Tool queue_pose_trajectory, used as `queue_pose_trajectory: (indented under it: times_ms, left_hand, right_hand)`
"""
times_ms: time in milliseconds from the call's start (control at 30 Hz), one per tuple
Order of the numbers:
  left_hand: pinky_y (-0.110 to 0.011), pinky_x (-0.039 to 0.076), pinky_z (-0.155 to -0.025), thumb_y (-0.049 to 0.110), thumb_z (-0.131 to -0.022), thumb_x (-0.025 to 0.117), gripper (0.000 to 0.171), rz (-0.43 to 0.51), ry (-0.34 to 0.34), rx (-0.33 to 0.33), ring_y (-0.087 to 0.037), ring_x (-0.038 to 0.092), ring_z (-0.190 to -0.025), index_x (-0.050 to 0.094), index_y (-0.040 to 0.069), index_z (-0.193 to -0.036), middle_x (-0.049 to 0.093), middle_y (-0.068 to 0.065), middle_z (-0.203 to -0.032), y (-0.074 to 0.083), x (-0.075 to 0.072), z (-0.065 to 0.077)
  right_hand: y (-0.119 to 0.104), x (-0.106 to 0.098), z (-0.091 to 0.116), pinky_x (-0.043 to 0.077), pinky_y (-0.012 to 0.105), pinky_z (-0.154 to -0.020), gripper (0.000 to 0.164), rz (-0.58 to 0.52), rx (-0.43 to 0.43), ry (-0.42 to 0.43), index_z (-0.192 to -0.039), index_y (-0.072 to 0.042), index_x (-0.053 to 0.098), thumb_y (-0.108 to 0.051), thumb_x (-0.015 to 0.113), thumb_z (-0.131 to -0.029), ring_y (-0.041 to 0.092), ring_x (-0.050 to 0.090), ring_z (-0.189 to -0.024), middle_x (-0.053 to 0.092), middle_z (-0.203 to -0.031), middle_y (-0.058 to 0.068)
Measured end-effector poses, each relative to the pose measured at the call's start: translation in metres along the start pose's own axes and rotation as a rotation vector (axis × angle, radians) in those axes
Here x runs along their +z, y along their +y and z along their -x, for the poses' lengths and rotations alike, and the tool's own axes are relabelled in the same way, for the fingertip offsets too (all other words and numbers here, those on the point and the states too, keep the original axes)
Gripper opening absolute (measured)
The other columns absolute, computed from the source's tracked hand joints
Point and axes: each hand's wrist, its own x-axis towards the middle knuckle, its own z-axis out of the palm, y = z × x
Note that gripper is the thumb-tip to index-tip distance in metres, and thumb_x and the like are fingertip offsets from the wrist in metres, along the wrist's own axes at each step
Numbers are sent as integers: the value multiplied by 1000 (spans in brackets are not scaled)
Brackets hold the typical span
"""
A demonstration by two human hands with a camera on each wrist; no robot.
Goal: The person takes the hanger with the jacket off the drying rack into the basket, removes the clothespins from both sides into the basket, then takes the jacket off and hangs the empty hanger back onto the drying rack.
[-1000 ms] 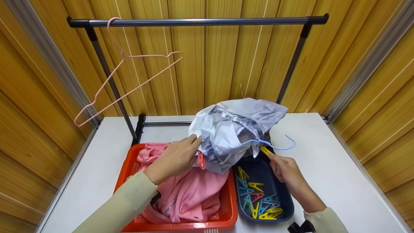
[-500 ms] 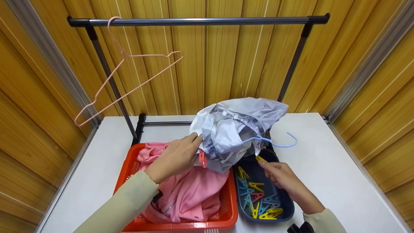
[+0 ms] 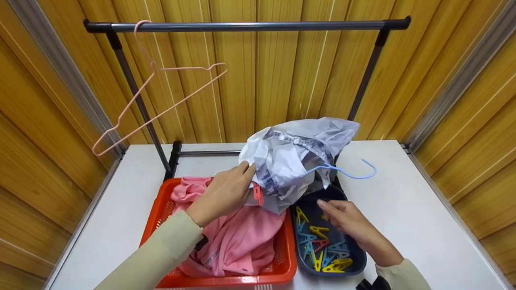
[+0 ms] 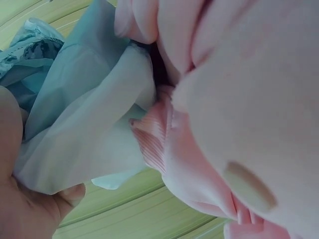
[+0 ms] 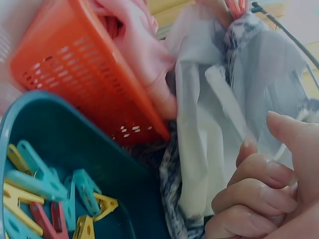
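In the head view my left hand (image 3: 227,191) grips the edge of a thin white and grey garment (image 3: 282,163) with a patterned dark band. Beside its fingertips a red clothespin (image 3: 258,194) is clipped to the cloth. The blue hook of a clothes hanger (image 3: 354,176) juts from the garment's right side. Over the dark blue bin (image 3: 360,247) is my right hand (image 3: 346,221); in the right wrist view its fingers are loosely curled, thumb apart, with no clothespin visible between them. Several yellow, teal and red clothespins (image 3: 318,232) lie in the bin.
A red basket (image 3: 288,270) with pink clothing (image 3: 238,241) stands left of the bin. Behind is a dark garment rack (image 3: 258,27), with a pink hanger (image 3: 181,102) on its bar. Yellow panelled walls (image 3: 278,80) enclose the white table (image 3: 423,213).
The yellow clothespin in my right hand moved left and down from the garment and is no longer visible between the fingers. My left hand shifted slightly right, with the garment and blue hook.
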Motion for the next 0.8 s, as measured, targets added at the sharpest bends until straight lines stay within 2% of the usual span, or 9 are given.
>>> queue_pose_trajectory:
  times_ms: [267,500,700,800]
  left_hand:
    - [-39,50,-55,15,-90,55,36,7,33,-44,-22,57,-73,51,6,-125,54,-9,-96,7,-1,-4]
    - [-39,50,-55,14,-88,57,36,3,49,-45,-22,57,-73,52,6,-122,54,-8,-95,9,-1,-5]
    - [-39,48,-54,12,-88,55,35,29,19,-70,-22,57,-74,51,7,-123,52,-8,-95,8,-2,-1]
    - [-39,48,-55,14,-90,54,38,28,-8,-99,-21,57,-75,51,7,-127,52,-8,-96,7,-3,1]
  right_hand:
    - [-9,8,0,28,18,-47,40,-15,-9,3,-74,-9,54,-41,50,-99,7,30,-48,34,-55,-8]
    - [-16,17,1,27,18,-46,39,-40,-69,-14,-75,-8,54,-38,49,-100,6,29,-47,32,-54,-8]
    - [-21,26,3,28,18,-47,37,-41,-133,-57,-76,-6,53,-34,50,-100,6,29,-47,32,-54,-8]
    - [-23,28,3,28,18,-47,38,-38,-162,-65,-77,-1,52,-32,50,-100,6,30,-47,33,-54,-7]
